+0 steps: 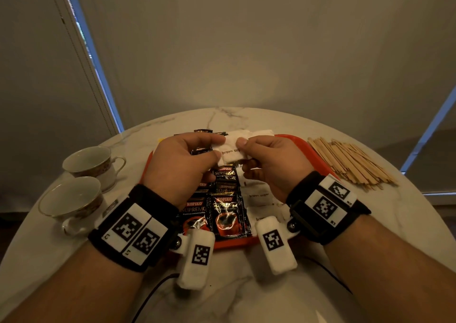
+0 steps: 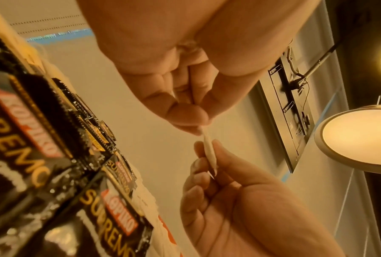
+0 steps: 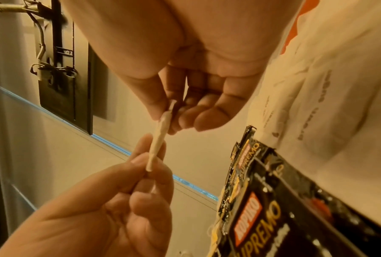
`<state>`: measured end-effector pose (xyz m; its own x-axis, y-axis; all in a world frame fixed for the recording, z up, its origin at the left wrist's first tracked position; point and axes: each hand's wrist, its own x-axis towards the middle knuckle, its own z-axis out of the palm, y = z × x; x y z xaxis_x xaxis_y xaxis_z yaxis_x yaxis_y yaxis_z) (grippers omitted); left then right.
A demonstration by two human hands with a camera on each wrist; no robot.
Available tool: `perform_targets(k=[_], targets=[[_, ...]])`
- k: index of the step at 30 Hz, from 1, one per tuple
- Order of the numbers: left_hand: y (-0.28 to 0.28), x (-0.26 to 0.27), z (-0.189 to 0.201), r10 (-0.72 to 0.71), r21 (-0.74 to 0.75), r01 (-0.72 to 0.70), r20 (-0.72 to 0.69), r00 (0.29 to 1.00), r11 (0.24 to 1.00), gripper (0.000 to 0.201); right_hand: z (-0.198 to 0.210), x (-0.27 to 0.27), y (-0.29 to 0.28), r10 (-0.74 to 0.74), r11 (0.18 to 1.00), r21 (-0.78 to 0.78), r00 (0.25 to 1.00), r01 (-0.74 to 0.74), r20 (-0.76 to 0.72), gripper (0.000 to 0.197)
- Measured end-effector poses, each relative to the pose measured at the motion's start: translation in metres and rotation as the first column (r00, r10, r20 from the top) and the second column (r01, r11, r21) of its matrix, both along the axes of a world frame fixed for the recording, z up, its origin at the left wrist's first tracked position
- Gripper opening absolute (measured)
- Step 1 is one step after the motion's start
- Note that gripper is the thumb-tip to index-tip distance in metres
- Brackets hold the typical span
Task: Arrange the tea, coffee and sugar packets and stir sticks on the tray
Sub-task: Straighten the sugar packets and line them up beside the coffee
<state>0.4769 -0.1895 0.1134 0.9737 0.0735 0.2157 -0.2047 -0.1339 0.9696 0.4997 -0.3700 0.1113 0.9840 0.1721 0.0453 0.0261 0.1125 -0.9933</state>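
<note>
From the head view, the left hand and right hand together pinch a white paper brown sugar packet above the far part of the orange plastic tray, each thumb pressed on its top face. Black Kopiko coffee sachets lie in rows on the tray, with more white sugar packets just right of them. A heap of wooden stir sticks lies on the marble table right of the tray; two white teacups stand left. The left wrist view shows the packet edge-on, held between fingertips of both hands. The right wrist view shows the same pinch on the packet, with the coffee sachets beside it.
</note>
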Motion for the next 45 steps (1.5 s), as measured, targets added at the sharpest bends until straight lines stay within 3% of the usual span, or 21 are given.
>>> perform_targets(k=[6,11,17,22,27,32,40,45], targets=[[-0.004,-0.004,0.002,-0.028,0.012,0.027,0.053,0.998,1.000,0.038,0.002,0.000,0.000,-0.028,0.999,-0.020,0.998,0.029,0.054,0.011],[-0.002,-0.002,0.000,0.005,-0.018,-0.004,0.066,0.998,1.000,0.026,0.004,0.003,-0.001,-0.087,0.996,-0.018,0.994,0.088,0.067,0.010],[-0.003,-0.001,-0.001,0.018,-0.012,-0.018,0.056,0.998,1.000,0.030,0.004,0.005,-0.002,-0.073,0.997,-0.021,0.989,0.077,0.131,0.010],[-0.005,0.000,-0.003,0.007,-0.001,-0.007,0.068,0.998,1.000,0.038,0.009,0.016,-0.018,-0.142,0.976,-0.154,0.985,0.157,0.101,0.003],[-0.002,0.003,-0.006,0.027,-0.096,-0.024,0.030,0.999,0.995,0.034,0.011,0.049,-0.065,-0.350,0.865,-0.393,0.936,0.310,-0.030,0.005],[-0.002,0.006,-0.007,0.031,-0.148,-0.033,-0.016,0.999,0.988,0.028,0.002,0.070,-0.086,-0.408,0.786,-0.557,0.902,0.267,-0.143,0.005],[-0.001,0.006,-0.008,0.035,-0.141,-0.037,-0.017,0.999,0.989,0.026,0.002,0.073,-0.077,-0.370,0.748,-0.646,0.904,0.154,-0.213,0.012],[-0.002,0.007,-0.007,0.033,-0.137,-0.038,-0.035,0.999,0.990,0.024,0.009,0.072,-0.080,-0.416,0.706,-0.682,0.890,0.189,-0.184,0.014]])
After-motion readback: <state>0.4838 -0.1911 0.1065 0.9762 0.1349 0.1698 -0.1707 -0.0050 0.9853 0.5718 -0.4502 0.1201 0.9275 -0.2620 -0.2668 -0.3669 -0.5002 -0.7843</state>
